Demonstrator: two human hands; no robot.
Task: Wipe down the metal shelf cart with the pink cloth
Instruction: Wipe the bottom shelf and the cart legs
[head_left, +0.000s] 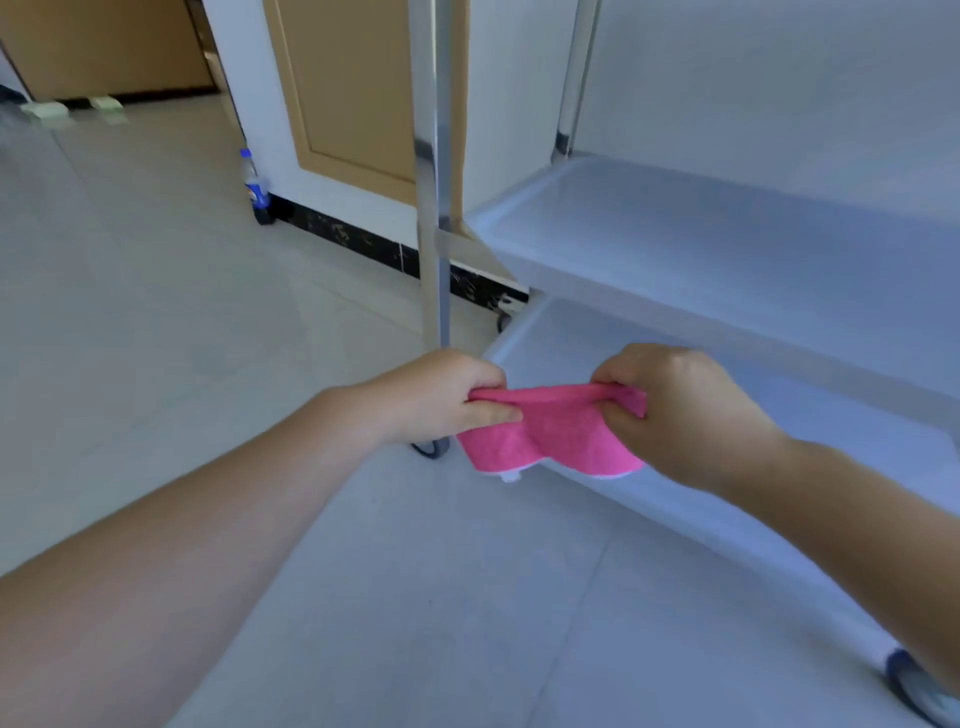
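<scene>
2 bare hands are gripping 1 pink cloth (556, 428) between them, low in front of the metal shelf cart (727, 249). The left hand (441, 397) is pinching the cloth's left end with fingers curled tight, and the right hand (675, 410) is clenching the right end the same way, so the top edge is stretching taut while the rest is hanging down in 2 rounded folds with a white edge showing underneath. The cloth is hovering just over the near left corner of the lower shelf. 2 shelves of the cart are showing, 1 above the other, with 2 upright posts (434, 208) and 3 wheels (922, 691) visible. 1 bottle (255, 184) with a blue label is standing on the tiled floor (156, 312) against the wall, well apart from the cart.
</scene>
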